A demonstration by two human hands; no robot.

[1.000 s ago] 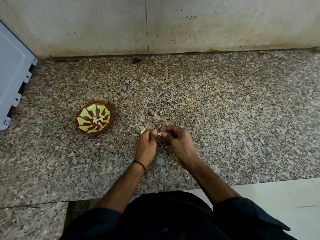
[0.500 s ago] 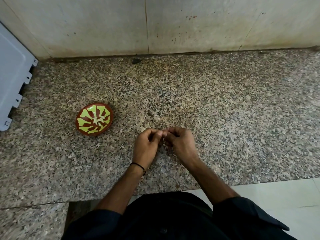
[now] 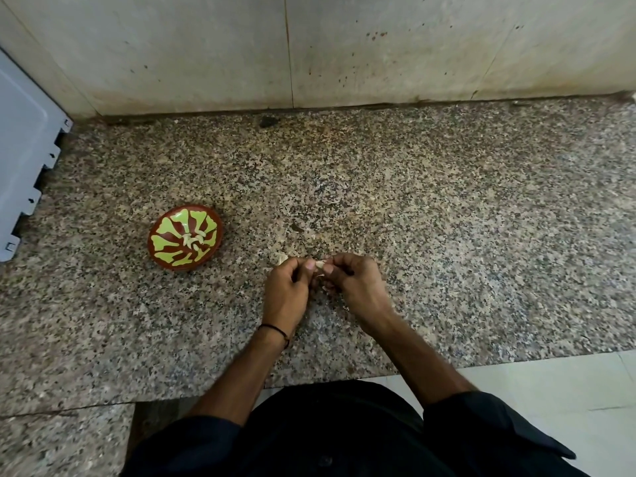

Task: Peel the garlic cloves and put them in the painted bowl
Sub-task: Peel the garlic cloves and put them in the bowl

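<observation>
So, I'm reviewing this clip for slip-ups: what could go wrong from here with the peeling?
The garlic clove is pinched only between fingertips of the left hand and right hand; it could slip onto the speckled counter, where it may be hard to spot. The painted bowl stands apart, to the left, so the clove might drop on the way. The loose skin by the left hand could get swept in too.

Speckled granite counter (image 3: 447,201), stained wall (image 3: 378,46) behind, grey panel (image 3: 20,149) at L, white tiles (image 3: 568,390) btm R
</observation>
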